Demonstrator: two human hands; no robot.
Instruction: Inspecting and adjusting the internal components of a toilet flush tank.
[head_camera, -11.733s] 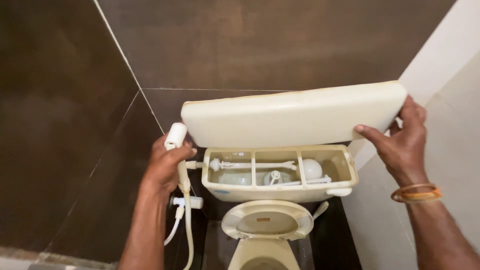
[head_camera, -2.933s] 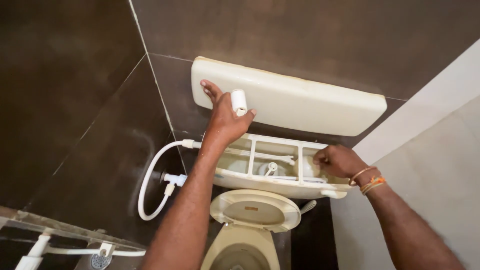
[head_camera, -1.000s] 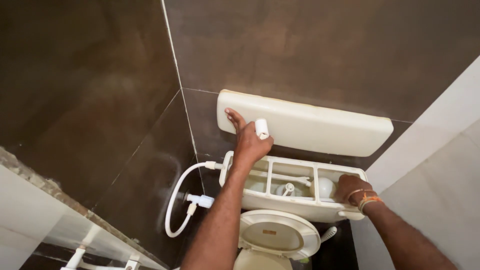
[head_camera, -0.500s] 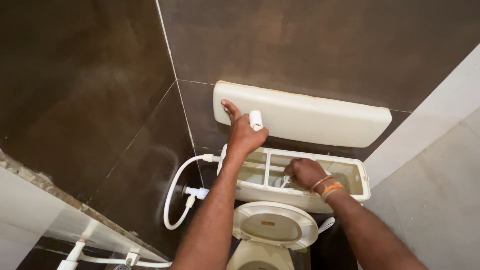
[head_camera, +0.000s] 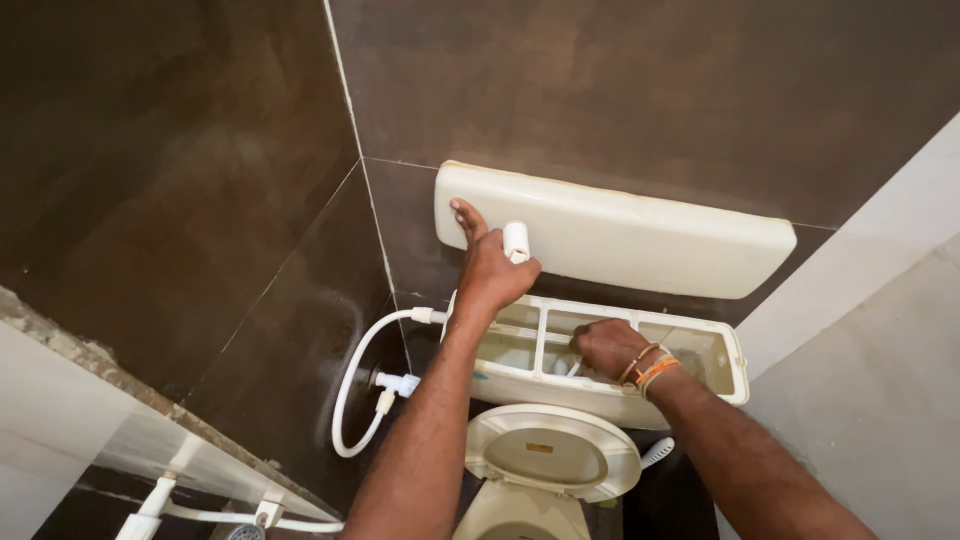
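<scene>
My left hand (head_camera: 488, 268) presses the cream cistern lid (head_camera: 640, 235) flat against the dark tiled wall above the tank, and pinches a small white cylinder (head_camera: 516, 241) between thumb and fingers. My right hand (head_camera: 608, 347), with orange bangles at the wrist, reaches down into the open cream cistern (head_camera: 700, 385). Its fingers are among the white fittings in the middle compartment and are partly hidden. The tank's inner dividers show to the left of that hand.
A closed cream toilet seat (head_camera: 552, 452) sits below the tank. A white hose (head_camera: 352, 385) loops from a wall valve (head_camera: 398, 384) to the tank's left side. A ledge with white pipes (head_camera: 160, 500) runs along the lower left. A light wall (head_camera: 870, 350) stands on the right.
My right hand has moved from the tank's right rim into the middle of the open tank. My left hand keeps holding the lid against the wall.
</scene>
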